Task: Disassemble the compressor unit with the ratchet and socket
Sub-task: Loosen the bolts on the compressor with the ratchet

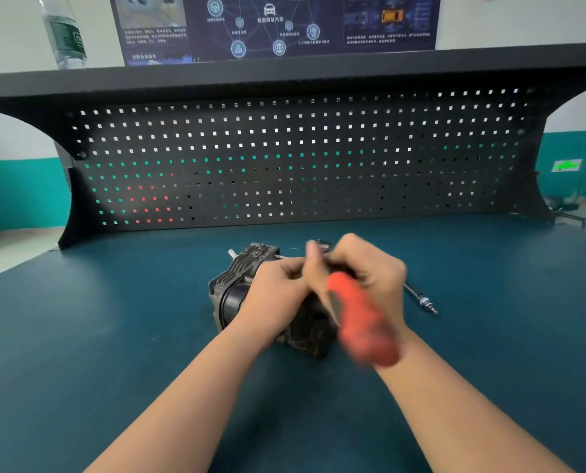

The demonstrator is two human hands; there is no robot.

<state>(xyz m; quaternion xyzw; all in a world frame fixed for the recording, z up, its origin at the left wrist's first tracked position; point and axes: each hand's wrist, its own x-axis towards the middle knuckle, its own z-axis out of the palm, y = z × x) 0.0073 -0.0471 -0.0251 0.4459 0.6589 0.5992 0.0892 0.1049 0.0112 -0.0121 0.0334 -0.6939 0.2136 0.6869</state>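
The dark finned compressor unit lies on its side in the middle of the blue-green bench. My left hand rests on top of it with fingers curled over the body. My right hand grips the ratchet, whose red handle points back toward me and is motion-blurred. The ratchet head and socket are hidden between my hands, above the unit's right side. A short metal stub sticks out of the unit's far end.
A slim metal extension bar lies on the bench right of my hands. A black pegboard closes the back of the bench. On the shelf above it stands a clear water bottle, at the left.
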